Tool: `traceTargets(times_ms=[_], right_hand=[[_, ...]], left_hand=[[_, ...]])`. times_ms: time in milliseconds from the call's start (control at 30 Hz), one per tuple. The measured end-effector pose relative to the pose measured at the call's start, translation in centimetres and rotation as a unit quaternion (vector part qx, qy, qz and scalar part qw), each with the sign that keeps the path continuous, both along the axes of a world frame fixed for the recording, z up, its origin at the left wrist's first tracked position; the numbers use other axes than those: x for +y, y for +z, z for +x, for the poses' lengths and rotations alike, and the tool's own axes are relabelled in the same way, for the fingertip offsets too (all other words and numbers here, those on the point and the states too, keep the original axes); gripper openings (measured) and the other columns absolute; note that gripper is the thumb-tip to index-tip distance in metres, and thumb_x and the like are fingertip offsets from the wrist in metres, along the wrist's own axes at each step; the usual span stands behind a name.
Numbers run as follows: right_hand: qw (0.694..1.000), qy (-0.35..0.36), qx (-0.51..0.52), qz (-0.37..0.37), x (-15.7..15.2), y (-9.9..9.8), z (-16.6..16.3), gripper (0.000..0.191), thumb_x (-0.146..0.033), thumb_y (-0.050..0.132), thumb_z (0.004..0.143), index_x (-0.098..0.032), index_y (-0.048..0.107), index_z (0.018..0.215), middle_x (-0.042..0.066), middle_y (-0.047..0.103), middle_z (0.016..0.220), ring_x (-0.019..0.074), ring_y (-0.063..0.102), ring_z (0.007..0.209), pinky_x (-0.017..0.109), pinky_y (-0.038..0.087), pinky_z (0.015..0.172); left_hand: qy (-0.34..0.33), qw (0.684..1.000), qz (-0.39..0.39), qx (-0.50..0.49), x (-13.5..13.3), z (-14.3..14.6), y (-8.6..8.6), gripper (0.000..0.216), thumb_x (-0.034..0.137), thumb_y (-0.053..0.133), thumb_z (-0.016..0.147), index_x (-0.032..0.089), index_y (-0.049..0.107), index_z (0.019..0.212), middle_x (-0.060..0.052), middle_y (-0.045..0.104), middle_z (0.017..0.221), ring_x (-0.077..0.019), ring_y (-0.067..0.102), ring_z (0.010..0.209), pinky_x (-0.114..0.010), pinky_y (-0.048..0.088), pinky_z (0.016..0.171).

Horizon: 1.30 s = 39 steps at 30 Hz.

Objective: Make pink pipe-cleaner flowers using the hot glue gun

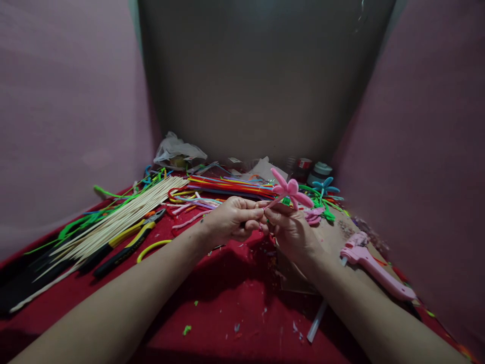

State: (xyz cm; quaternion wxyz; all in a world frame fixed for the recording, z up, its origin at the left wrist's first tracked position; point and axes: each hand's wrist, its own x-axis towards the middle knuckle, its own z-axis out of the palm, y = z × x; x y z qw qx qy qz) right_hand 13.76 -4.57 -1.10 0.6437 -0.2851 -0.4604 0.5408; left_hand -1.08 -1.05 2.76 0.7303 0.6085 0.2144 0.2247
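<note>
Left hand (235,220) and right hand (293,230), both grips pinched closed on thin stem (273,201) of pink fuzzy long-petalled flower (291,188), meeting above red cloth-covered worktop (212,313), forearms (159,275) angled inward

A person's bare left forearm (155,283), bare right forearm (359,303), bare left hand (234,220) and bare right hand (290,230).
Both forearms are smooth and rounded, broad toward the lower edge of the view and tapering to narrow wrists, uncovered as far up as they show; a small dark mark (202,220), too small to make out, sits near the left wrist, while the hands have slender fingers and softly rounded knuckles, their nails too small to describe.
</note>
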Motion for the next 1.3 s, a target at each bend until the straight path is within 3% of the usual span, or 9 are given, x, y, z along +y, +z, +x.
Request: traceTargets(times_ms=[167,233,300,367,467,600,767,867,1300], right_hand=[[0.999,-0.045,0.002,-0.001,-0.1,-0.2,0.0,0.014,-0.026,0.068,0.069,-0.02,0.069,0.081,0.002,0.066,0.076,0.0099,0.049,0.053,0.024,0.037,0.047],[0.998,-0.064,-0.004,-0.01,-0.3,-0.1,-0.1,0.014,-0.026,0.067,0.071,-0.02,0.069,0.083,0.002,0.066,0.078,0.0104,0.051,0.056,0.023,0.037,0.047],[0.997,-0.08,-0.011,-0.019,-0.5,0.0,-0.2,0.013,-0.026,0.066,0.071,-0.02,0.069,0.083,0.002,0.067,0.078,0.0107,0.051,0.057,0.022,0.036,0.046],[0.996,-0.086,-0.018,-0.023,-0.6,0.0,-0.4,0.013,-0.027,0.065,0.072,-0.021,0.07,0.083,0.002,0.066,0.076,0.0107,0.051,0.056,0.022,0.035,0.046],[0.996,-0.087,-0.024,-0.014,-0.7,0.1,-0.6,0.013,-0.027,0.064,0.073,-0.021,0.07,0.083,0.001,0.066,0.074,0.0105,0.05,0.056,0.023,0.037,0.048],[0.994,-0.105,-0.03,-0.018,-0.9,0.2,-0.7,0.013,-0.028,0.067,0.071,-0.02,0.071,0.081,0.0,0.063,0.069,0.0085,0.045,0.052,0.022,0.034,0.047],[0.996,-0.082,-0.035,-0.019,-0.9,0.2,-0.3,0.018,-0.03,0.068,0.071,-0.021,0.07,0.087,-0.001,0.061,0.066,0.0072,0.038,0.047,0.024,0.028,0.044],[0.997,-0.063,-0.037,-0.013,-0.8,0.2,-0.1,0.018,-0.03,0.068,0.071,-0.02,0.07,0.086,-0.001,0.063,0.07,0.0075,0.04,0.048,0.024,0.03,0.046],[1.0,-0.008,0.02,0.004,-0.6,1.0,-0.1,0.009,-0.026,0.072,0.067,-0.019,0.071,0.073,-0.003,0.057,0.057,0.0081,0.044,0.051,0.023,0.034,0.051]], left_hand=[[0.114,0.958,0.246,0.094,-0.9,0.8,0.3,0.019,0.027,0.051,0.081,0.013,0.055,0.068,0.005,0.046,0.052,-0.0036,0.034,0.04,-0.017,0.026,0.04],[0.161,0.892,0.398,0.139,-1.0,1.0,-0.4,0.015,0.022,0.048,0.082,0.014,0.056,0.072,0.002,0.052,0.058,-0.0071,0.043,0.047,-0.02,0.033,0.048],[0.203,0.793,0.544,0.184,-0.8,1.1,-1.3,0.017,0.02,0.042,0.085,0.013,0.058,0.082,-0.002,0.057,0.065,-0.0117,0.05,0.056,-0.024,0.037,0.055],[0.212,0.72,0.624,0.218,-0.6,1.0,-2.2,0.022,0.019,0.037,0.087,0.011,0.058,0.092,-0.006,0.06,0.07,-0.0151,0.054,0.06,-0.026,0.037,0.057],[0.209,0.69,0.657,0.223,-0.4,1.0,-2.9,0.023,0.014,0.037,0.085,0.011,0.057,0.096,-0.006,0.061,0.071,-0.0153,0.054,0.06,-0.026,0.037,0.056],[0.233,0.765,0.578,0.164,-0.7,1.3,-2.5,0.019,0.013,0.04,0.083,0.015,0.059,0.086,0.001,0.056,0.061,-0.0097,0.047,0.051,-0.021,0.034,0.052],[0.197,0.913,0.348,0.077,-1.0,1.6,-1.3,0.021,0.024,0.044,0.085,0.015,0.057,0.071,0.005,0.046,0.051,-0.0054,0.04,0.045,-0.017,0.031,0.046],[0.145,0.965,0.216,0.04,-1.1,1.4,-0.7,0.024,0.032,0.049,0.083,0.014,0.056,0.069,0.006,0.043,0.048,-0.0034,0.032,0.037,-0.017,0.023,0.039],[-0.038,0.997,-0.044,-0.042,-0.4,0.3,-0.4,0.023,0.033,0.055,0.081,0.01,0.057,0.076,0.007,0.045,0.047,0.0014,0.021,0.028,-0.014,0.019,0.032]])
